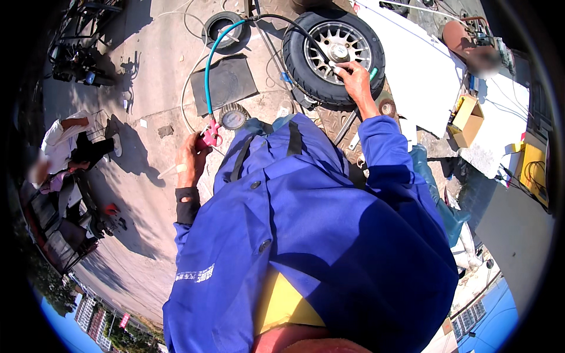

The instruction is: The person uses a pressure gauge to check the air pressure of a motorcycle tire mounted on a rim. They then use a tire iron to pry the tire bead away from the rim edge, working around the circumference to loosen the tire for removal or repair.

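Broad concrete (pixel 168 97) left of the wheel (pixel 339 42)

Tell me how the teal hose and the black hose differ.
The teal hose is bright blue-green, whereas the black hose is dark. The teal hose runs down to the pink tool in the left hand; the black hose reaches over the wheel toward the right hand. Both curve, and they meet near the picture's top.

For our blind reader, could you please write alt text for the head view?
The left hand holds a pink handle on a curved teal hose; the right hand is over a silver spoked wheel with a black rubber tyre.
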Tool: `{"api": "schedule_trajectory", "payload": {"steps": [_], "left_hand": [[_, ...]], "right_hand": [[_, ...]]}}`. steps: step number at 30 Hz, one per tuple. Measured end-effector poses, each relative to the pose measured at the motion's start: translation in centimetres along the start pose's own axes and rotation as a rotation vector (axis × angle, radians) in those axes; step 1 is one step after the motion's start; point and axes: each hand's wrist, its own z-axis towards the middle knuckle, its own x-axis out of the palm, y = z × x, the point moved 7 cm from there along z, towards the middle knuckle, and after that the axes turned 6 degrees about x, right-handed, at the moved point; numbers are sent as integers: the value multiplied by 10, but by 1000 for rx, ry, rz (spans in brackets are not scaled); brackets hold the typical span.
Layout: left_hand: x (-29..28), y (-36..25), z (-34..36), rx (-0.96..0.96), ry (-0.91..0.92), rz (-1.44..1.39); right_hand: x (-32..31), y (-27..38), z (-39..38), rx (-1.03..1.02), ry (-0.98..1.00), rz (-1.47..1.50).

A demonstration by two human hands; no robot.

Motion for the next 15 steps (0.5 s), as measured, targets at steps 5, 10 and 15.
{"api": "schedule_trajectory", "payload": {"steps": [5, 10, 15], "left_hand": [[0, 1, 3, -16, 0, 18], [2, 5, 8, 11, -4, 23], [5, 7, 9, 23, -26, 14]], "right_hand": [[2, 10, -5, -74, -8, -64], [1, -4, -12, 44, -13, 82], [8, 0, -5, -38, -51, 15]]}}
